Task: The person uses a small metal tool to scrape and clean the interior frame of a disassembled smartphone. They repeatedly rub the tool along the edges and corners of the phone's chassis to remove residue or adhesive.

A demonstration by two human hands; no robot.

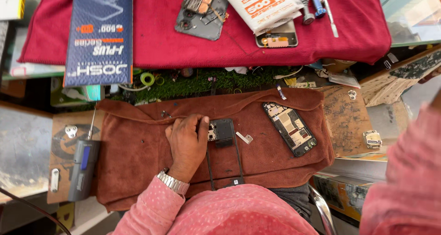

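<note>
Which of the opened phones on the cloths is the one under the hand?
The black phone frame on the brown cloth, touched by the left hand. The other opened phone there lies untouched; two more lie on the red cloth.

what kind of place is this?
Likely a phone repair bench: an opened phone on a brown towel, a dismantled phone back above, screwdrivers nearby, left hand on a phone frame.

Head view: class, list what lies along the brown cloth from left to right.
Grey handheld device at the cloth's left edge → left hand → black phone frame that it touches → small silver metal piece → opened phone with its insides showing.
</note>
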